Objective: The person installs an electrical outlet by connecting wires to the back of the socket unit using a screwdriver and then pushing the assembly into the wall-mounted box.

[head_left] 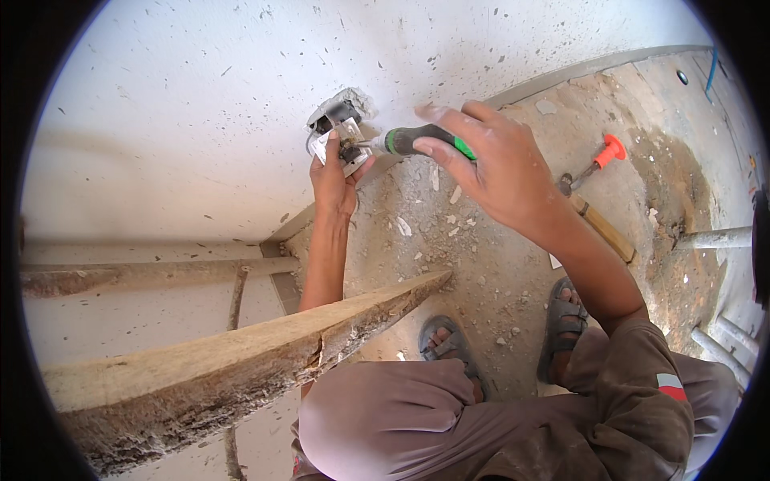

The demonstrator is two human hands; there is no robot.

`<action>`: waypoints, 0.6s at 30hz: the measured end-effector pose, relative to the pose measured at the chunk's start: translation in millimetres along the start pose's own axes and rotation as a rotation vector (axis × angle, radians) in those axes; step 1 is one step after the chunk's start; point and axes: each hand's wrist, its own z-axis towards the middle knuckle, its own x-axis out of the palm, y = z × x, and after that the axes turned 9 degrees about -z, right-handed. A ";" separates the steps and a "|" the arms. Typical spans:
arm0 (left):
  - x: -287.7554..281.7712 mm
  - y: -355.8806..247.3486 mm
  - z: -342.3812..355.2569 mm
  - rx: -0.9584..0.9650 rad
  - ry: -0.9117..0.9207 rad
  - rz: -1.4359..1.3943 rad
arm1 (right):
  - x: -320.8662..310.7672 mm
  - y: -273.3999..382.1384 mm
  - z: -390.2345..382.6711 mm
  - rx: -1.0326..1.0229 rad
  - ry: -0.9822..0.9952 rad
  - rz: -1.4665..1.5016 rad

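Note:
My left hand (331,176) holds a white electrical fitting (350,159) by its edges, thumb on its front, just below a rough wall box opening (343,104) with dark wires or parts inside. My right hand (489,168) is closed round a black-and-green screwdriver (409,139), held nearly level, its tip at the middle of the fitting. Whether the tip sits in a screw is too small to tell.
A rough plank (200,361) slants across the lower left, with poles (136,276) behind it. On the dusty floor lie debris, a hammer (601,220) and a red-gripped chisel (609,152). Metal pipes (714,238) are at the right. My sandalled feet (561,321) are below.

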 end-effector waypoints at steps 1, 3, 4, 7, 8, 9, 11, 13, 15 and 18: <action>-0.9 -0.7 -0.2 0.013 -0.019 -0.024 | -0.9 2.3 0.5 0.025 -0.014 0.001; -0.7 0.9 -0.1 0.034 -0.050 -0.079 | -3.4 3.1 2.6 -0.066 -0.093 0.205; -1.2 0.0 0.7 0.034 -0.046 -0.078 | -2.9 2.8 3.2 -0.077 -0.081 0.200; 1.9 4.9 1.5 0.011 -0.031 -0.061 | 1.1 -4.5 0.6 -0.030 0.063 -0.045; 0.3 2.5 1.7 0.007 -0.031 -0.031 | -1.0 -2.5 1.6 -0.017 0.033 -0.008; -1.1 0.4 1.8 0.002 -0.032 -0.001 | -4.9 0.5 2.6 -0.005 0.003 0.030; -2.5 0.6 1.7 0.011 -0.023 -0.006 | -7.6 0.1 3.5 -0.041 -0.021 0.102; -2.1 4.7 3.0 0.010 -0.022 -0.038 | -7.4 -7.2 4.6 -0.139 -0.010 0.172; -0.7 3.3 2.0 0.014 -0.033 -0.092 | -0.8 -13.0 2.4 -0.064 0.033 0.004; -2.4 -0.7 1.7 -0.005 -0.012 -0.022 | -10.1 1.8 -0.1 0.031 0.036 0.132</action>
